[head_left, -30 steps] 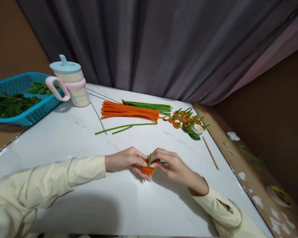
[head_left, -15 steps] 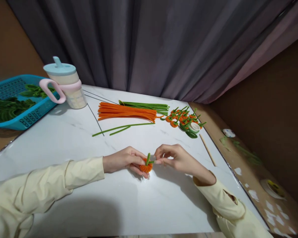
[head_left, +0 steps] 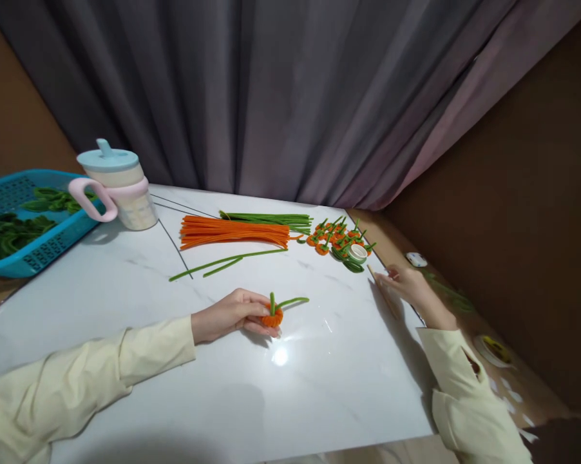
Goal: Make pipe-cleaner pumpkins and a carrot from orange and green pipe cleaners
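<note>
In my left hand (head_left: pixel 237 316) is a small orange pipe-cleaner pumpkin (head_left: pixel 272 318), pinched between thumb and fingers above the table. A short green stem stands up from its middle, and a longer green pipe-cleaner strand (head_left: pixel 293 301) sticks out to the right. At the right side of the table, my right hand (head_left: pixel 411 290) has its fingers closed on a thin wooden stick (head_left: pixel 380 288). Just beyond that hand lie several finished orange pumpkins (head_left: pixel 339 237) with green stems, beside a white-rimmed roll (head_left: pixel 358 252) and green pipe-cleaner loops (head_left: pixel 353 265).
Bundles of orange pipe cleaners (head_left: pixel 235 232) and green pipe cleaners (head_left: pixel 271 218) lie at the back, with loose green strands (head_left: pixel 227 261) in front. A lidded cup (head_left: pixel 136 203) stands at left near a blue basket (head_left: pixel 53 241) of green pieces. A grey curtain (head_left: pixel 271 96) hangs behind.
My right hand has left the pumpkin and moved right to the wooden stick. The green strand on the pumpkin now extends freely to the right. My left hand still holds the pumpkin.
</note>
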Demonstrator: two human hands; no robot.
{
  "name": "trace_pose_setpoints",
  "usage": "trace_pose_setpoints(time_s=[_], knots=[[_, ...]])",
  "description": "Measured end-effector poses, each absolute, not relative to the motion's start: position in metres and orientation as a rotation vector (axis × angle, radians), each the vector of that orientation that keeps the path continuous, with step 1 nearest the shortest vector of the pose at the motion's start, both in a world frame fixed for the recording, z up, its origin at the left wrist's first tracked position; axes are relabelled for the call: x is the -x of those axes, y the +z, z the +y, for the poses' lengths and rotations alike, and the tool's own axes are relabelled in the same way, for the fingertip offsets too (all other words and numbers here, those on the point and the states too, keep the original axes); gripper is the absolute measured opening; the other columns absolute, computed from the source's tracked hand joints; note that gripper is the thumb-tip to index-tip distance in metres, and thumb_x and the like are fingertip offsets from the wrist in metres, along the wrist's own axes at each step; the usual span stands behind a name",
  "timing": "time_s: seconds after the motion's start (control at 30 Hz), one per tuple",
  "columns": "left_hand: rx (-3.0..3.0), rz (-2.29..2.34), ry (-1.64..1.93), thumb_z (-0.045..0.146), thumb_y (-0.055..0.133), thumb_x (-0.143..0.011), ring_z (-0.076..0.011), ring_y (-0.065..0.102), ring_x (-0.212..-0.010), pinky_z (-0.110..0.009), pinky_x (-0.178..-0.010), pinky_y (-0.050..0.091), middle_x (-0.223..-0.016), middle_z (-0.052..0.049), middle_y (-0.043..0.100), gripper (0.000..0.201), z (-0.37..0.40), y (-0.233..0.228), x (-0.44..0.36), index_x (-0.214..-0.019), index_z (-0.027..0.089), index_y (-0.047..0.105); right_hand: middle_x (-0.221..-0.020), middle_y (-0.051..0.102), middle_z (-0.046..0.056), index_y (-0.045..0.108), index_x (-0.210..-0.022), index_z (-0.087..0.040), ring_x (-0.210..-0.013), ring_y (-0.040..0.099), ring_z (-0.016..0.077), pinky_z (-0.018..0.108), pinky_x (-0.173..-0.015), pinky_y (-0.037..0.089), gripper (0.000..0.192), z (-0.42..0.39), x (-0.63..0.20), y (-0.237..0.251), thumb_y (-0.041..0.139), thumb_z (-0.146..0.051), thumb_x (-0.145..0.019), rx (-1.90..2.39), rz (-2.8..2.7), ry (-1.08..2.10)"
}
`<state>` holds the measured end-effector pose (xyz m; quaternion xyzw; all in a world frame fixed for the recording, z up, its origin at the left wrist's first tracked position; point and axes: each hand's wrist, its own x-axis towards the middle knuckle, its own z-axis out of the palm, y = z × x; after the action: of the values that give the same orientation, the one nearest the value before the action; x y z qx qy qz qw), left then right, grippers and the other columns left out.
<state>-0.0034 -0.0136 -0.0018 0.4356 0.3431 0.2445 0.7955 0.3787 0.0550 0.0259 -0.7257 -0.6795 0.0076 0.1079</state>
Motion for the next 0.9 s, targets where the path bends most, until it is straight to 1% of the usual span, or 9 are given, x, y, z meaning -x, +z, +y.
trace_pose_setpoints(time_s=[0.07, 0.13, 0.23, 0.33, 0.43, 0.53, 0.6, 0.73, 0.9], knots=[[-0.974, 0.763, 0.554, 0.029, 0.070, -0.075, -0.0223, 0.071, -0.082, -0.026, -0.079, 0.054, -0.087, -0.012, 0.073, 0.024, -0.015, -0.001, 0.002, -0.087, 0.008, 0.070, -0.073, 0.068, 0.010, 0.061, -0.080, -0.014, -0.064, 0.062, 0.0202, 0.026, -0.057, 0.041, 0.012, 0.061, -0.372, 0.016, 0.059, -0.024, -0.074, 2.157, -2.000, 0.086], [-0.998, 0.798, 0.585, 0.033, 0.072, -0.074, -0.0236, 0.071, -0.082, -0.028, -0.078, 0.055, -0.089, -0.013, 0.072, 0.030, -0.017, 0.000, 0.001, -0.090, 0.008, 0.069, -0.078, 0.068, 0.013, 0.059, -0.092, -0.011, -0.068, 0.062, 0.0210, 0.026, -0.059, 0.042, 0.020, 0.064, -0.363, 0.010, 0.057, -0.017, -0.074, 2.186, -1.983, 0.152], [-0.999, 0.825, 0.611, 0.037, 0.075, -0.071, -0.0250, 0.071, -0.081, -0.030, -0.075, 0.056, -0.090, -0.014, 0.072, 0.040, -0.018, 0.000, 0.000, -0.098, 0.008, 0.068, -0.074, 0.068, 0.012, 0.056, -0.100, -0.008, -0.063, 0.062, 0.0208, 0.027, -0.057, 0.044, 0.029, 0.060, -0.359, 0.011, 0.057, -0.013, -0.071, 2.208, -1.963, 0.308], [-0.986, 0.804, 0.604, 0.039, 0.076, -0.070, -0.0249, 0.071, -0.080, -0.030, -0.076, 0.056, -0.089, -0.014, 0.073, 0.042, -0.018, 0.000, 0.001, -0.097, 0.008, 0.068, -0.077, 0.067, 0.010, 0.052, -0.107, -0.009, -0.060, 0.063, 0.0185, 0.027, -0.057, 0.048, 0.034, 0.048, -0.360, 0.026, 0.055, -0.014, -0.074, 2.153, -1.980, 0.492], [-0.953, 0.794, 0.629, 0.038, 0.078, -0.068, -0.0248, 0.071, -0.079, -0.030, -0.077, 0.056, -0.088, -0.014, 0.073, 0.042, -0.017, -0.001, 0.001, -0.096, 0.008, 0.068, -0.091, 0.065, 0.009, 0.043, -0.117, -0.013, -0.070, 0.067, 0.0165, 0.026, -0.064, 0.052, 0.033, 0.030, -0.341, 0.052, 0.043, -0.028, -0.088, 1.942, -2.044, 0.682], [-0.939, 0.827, 0.750, 0.040, 0.079, -0.066, -0.0269, 0.071, -0.081, -0.034, -0.077, 0.056, -0.090, -0.015, 0.072, 0.051, -0.018, -0.002, 0.000, -0.103, 0.007, 0.065, -0.094, 0.062, 0.009, 0.040, -0.121, -0.015, -0.071, 0.066, 0.0162, 0.028, -0.068, 0.053, 0.035, 0.011, -0.297, 0.075, 0.041, -0.034, -0.091, 1.401, -2.227, 0.949], [-0.955, 0.842, 0.828, 0.042, 0.078, -0.066, -0.0279, 0.071, -0.082, -0.036, -0.077, 0.057, -0.091, -0.015, 0.072, 0.056, -0.018, -0.003, 0.000, -0.107, 0.007, 0.063, -0.087, 0.063, 0.007, 0.041, -0.123, -0.017, -0.064, 0.062, 0.0140, 0.025, -0.060, 0.049, 0.032, 0.001, -0.262, 0.083, 0.037, -0.026, -0.092, 1.213, -2.449, 0.867], [-1.003, 0.819, 0.836, 0.044, 0.076, -0.068, -0.0269, 0.071, -0.081, -0.034, -0.078, 0.056, -0.091, -0.014, 0.073, 0.055, -0.018, -0.005, 0.001, -0.106, 0.007, 0.062, -0.084, 0.065, 0.008, 0.052, -0.114, -0.016, -0.066, 0.060, 0.0142, 0.022, -0.058, 0.042, 0.026, 0.001, -0.212, 0.082, 0.042, -0.013, -0.090, 1.143, -2.761, 0.562], [-1.032, 0.784, 0.772, 0.042, 0.072, -0.074, -0.0246, 0.071, -0.081, -0.029, -0.076, 0.056, -0.089, -0.011, 0.073, 0.043, -0.015, -0.006, 0.003, -0.101, 0.010, 0.064, -0.078, 0.065, 0.004, 0.045, -0.128, -0.017, -0.056, 0.056, 0.0115, 0.019, -0.049, 0.031, 0.048, 0.018, -0.195, 0.085, 0.049, -0.004, -0.082, 1.110, -3.057, 0.502]])
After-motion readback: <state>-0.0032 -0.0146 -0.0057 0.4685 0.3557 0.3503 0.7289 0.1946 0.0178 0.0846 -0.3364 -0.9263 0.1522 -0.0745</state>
